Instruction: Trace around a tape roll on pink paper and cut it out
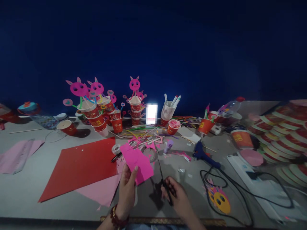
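Observation:
Between the thumb and fingers of my left hand [128,182] is a bright pink sheet of paper [140,164], raised over the table and tilted. Faint curved lines show on its surface. My right hand [175,193] grips a pair of black-handled scissors [161,171], whose blades point up and away from me, just right of the paper and apart from it. A roll of tape [151,154] lies partly behind the paper, among pink scraps. A purple glue stick [168,146] stands beyond the scissors. Left of my left hand lies a big red sheet [83,166].
Red paper cups with pink paper faces [92,111] stand at the back left. A cup of markers [168,110] is at the back centre. To the right lie a blue glue gun [205,156], its dark cord, yellow paper faces [222,202] and a white power strip [249,182]. Stacked cups [283,127] fill the far right.

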Available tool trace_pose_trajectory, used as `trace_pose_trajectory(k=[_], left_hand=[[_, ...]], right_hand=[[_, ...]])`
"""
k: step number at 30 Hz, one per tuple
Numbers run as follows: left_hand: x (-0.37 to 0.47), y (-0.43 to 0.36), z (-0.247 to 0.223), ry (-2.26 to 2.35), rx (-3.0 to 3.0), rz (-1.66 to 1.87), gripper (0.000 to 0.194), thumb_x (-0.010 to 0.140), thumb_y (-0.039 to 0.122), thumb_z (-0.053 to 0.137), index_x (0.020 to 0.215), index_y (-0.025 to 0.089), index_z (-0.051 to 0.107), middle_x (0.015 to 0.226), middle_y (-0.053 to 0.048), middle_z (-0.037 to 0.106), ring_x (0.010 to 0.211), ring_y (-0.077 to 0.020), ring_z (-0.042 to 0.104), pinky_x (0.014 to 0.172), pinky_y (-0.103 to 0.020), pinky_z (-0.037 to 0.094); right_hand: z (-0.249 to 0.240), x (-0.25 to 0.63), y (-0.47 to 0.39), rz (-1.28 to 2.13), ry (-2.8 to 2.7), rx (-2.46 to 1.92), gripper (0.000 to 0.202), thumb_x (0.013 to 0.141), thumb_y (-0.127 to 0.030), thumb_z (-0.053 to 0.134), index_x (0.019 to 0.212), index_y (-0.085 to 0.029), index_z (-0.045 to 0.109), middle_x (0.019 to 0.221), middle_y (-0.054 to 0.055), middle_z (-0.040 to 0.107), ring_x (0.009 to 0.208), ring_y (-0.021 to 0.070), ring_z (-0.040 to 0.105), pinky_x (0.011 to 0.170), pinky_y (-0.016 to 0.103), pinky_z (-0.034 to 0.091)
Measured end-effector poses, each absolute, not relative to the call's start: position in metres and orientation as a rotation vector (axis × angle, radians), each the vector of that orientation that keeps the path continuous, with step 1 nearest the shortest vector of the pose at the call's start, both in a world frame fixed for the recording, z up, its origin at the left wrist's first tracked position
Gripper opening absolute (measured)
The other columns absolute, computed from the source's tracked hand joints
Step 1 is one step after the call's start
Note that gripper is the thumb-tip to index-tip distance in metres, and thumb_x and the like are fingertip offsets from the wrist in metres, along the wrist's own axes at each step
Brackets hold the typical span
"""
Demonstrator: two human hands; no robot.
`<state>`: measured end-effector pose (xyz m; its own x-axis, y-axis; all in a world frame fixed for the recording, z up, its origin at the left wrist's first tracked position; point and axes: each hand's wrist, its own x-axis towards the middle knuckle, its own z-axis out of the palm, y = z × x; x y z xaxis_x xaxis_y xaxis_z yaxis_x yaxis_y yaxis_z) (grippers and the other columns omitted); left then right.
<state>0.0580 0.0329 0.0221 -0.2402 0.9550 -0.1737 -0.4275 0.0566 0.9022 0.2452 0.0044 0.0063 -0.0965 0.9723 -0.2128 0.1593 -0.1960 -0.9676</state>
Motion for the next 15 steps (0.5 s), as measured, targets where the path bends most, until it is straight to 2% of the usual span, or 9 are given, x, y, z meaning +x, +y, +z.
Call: trace_pose_trajectory(k=[3,8,12,15], left_hand=[[0.046,0.034,0.018,1.156,0.827,1.341,0.045,0.081,0.044,0.072,0.119,0.024,0.060,0.120,-0.007,0.068,0.108,-0.0236,0.065,0.091,-0.032,0.052],[0.019,0.034,0.014,1.168,1.208,1.077,0.032,0.087,0.040,0.065,0.112,0.021,0.061,0.106,-0.008,0.071,0.093,-0.0234,0.067,0.079,-0.030,0.052],[-0.012,0.034,0.023,1.212,1.485,0.861,0.036,0.087,0.036,0.063,0.121,0.023,0.062,0.109,-0.008,0.072,0.092,-0.0229,0.067,0.078,-0.027,0.051],[-0.033,0.034,0.036,1.180,1.654,0.640,0.040,0.086,0.030,0.063,0.126,0.028,0.062,0.118,-0.005,0.070,0.102,-0.0238,0.066,0.086,-0.028,0.049]], right_hand=[[0.003,0.261,0.005,1.158,-1.523,-1.590,0.034,0.078,-0.052,0.067,0.073,-0.022,0.051,0.064,-0.004,0.053,0.057,0.0135,0.048,0.055,0.022,0.039],[0.006,0.285,0.008,0.712,-1.832,-1.772,0.022,0.078,-0.046,0.068,0.079,-0.025,0.061,0.077,0.002,0.068,0.069,0.0213,0.062,0.059,0.027,0.043],[0.012,0.299,0.009,0.507,-1.977,-1.775,0.019,0.082,-0.044,0.063,0.077,-0.026,0.059,0.082,0.002,0.069,0.070,0.0207,0.067,0.059,0.027,0.045],[0.012,0.307,0.010,0.432,-1.987,-1.847,0.021,0.081,-0.044,0.062,0.074,-0.026,0.054,0.076,0.001,0.067,0.066,0.0203,0.067,0.057,0.028,0.045]])
